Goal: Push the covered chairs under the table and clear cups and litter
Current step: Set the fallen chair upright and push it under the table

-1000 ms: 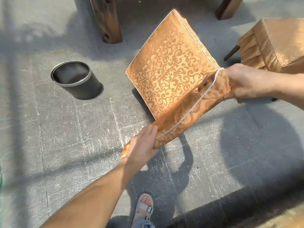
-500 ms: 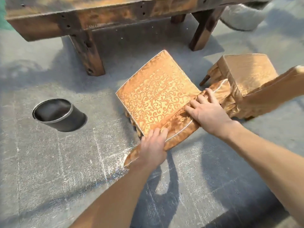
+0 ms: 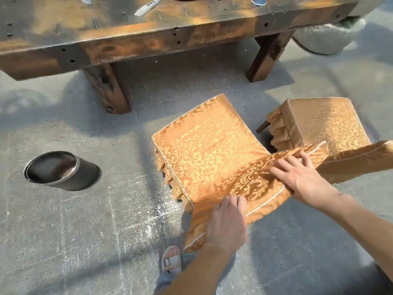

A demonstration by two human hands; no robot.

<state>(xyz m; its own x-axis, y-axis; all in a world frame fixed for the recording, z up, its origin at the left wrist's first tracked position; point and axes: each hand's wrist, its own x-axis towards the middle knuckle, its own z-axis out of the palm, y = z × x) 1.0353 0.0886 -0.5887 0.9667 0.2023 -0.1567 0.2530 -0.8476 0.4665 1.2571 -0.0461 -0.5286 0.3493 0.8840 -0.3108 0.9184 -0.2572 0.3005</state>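
A second ago the covered chair (image 3: 208,158) is tipped up, its seat facing the camera. Now it stands on the floor with its frilled skirt showing along the left side. The right hand (image 3: 304,179) no longer clutches the far corner of the backrest (image 3: 255,184). It lies across the top, fingers spread over the piping. The left hand (image 3: 227,222) holds the backrest higher up than before. The view has lifted: the table (image 3: 148,39) top now shows, with a cup (image 3: 258,0) and litter (image 3: 146,6) on it, and the whole seat of the second chair (image 3: 323,122).
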